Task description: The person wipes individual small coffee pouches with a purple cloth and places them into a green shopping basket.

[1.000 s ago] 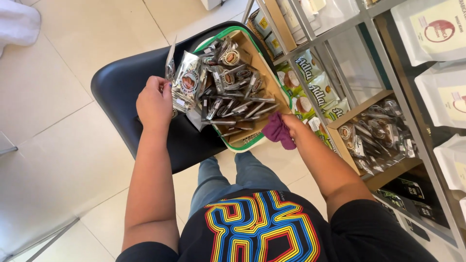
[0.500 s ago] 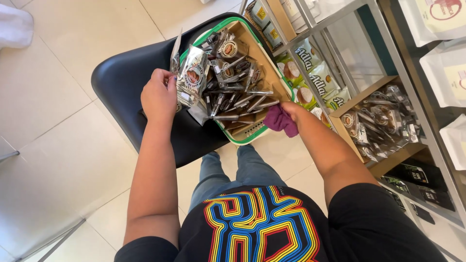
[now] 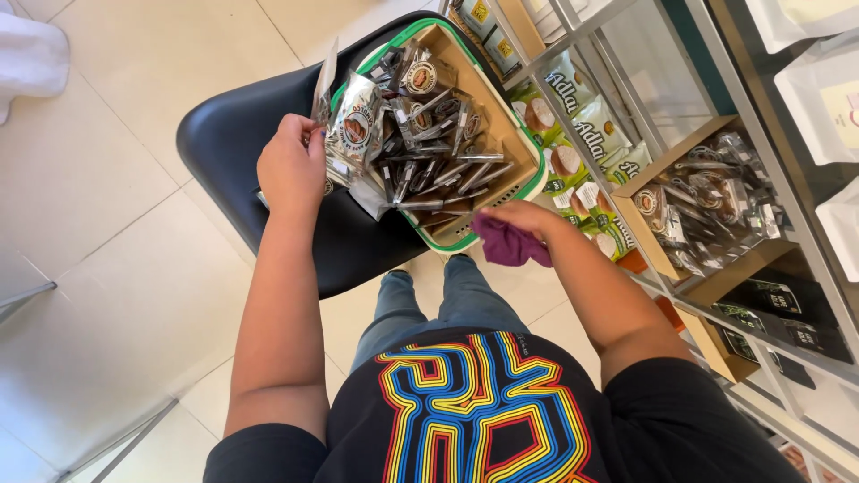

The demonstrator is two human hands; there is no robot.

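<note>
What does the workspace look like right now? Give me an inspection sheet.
Surface: black moulded plastic chair on pale tiled floor.
Job's things: green-rimmed cream basket on the chair, full of shiny silver sachets; purple cloth.
Clutter: nothing seen.
Grippers: left hand grips sachets at the basket's edge; right hand holds the cloth by the basket's rim.
Cables: nothing seen.
Surroundings: metal shelf rack with green packets, a cardboard box of more sachets and white bags.

We see silvery foil sachets with round brown labels [image 3: 420,134] heaped at twelve o'clock, pale green pouches [image 3: 586,148] at one, a cardboard box of shiny sachets [image 3: 707,201] at three, white bags [image 3: 819,76] at two.
</note>
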